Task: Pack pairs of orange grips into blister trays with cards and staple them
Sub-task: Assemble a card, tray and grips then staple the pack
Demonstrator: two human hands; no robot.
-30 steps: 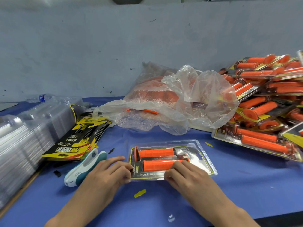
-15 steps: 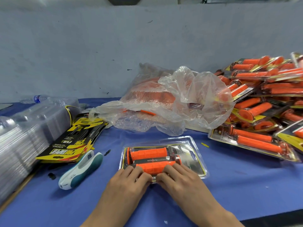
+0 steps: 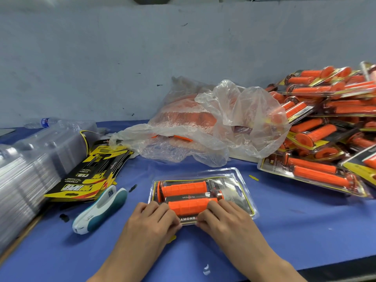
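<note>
Both hands work the near edge of the pack. The left hand [image 3: 150,222] and the right hand [image 3: 225,220] sit side by side, almost touching. Their fingers are bent over the front rim of the blister tray [image 3: 242,181] and their thumbs are tucked against it, so each hand pinches that rim. I judge they are squeezing the clear shell shut over the card [image 3: 188,218], whose printed strip shows between the two thumbs. The tray lies flat on the blue counter [image 3: 284,231], straight in front of the person. Two orange grips [image 3: 184,188] lie side by side inside it, the nearer one just beyond the fingertips. Holding low and close together probably keeps the rim flat where a staple would go.

The stapler [image 3: 101,210] lies just left of the left hand, within easy reach and not yet picked up. Further left, a fanned stack of yellow and black cards [image 3: 87,178] leans against a long row of empty clear trays [image 3: 30,169], ready as supply. Behind the tray, a crumpled plastic bag [image 3: 203,129] holds what looks like more orange stock. To the right, well apart from the hands, finished packs [image 3: 325,129] are heaped out of the way. A water bottle [image 3: 43,123] lies far left by the grey wall [image 3: 122,58].
</note>
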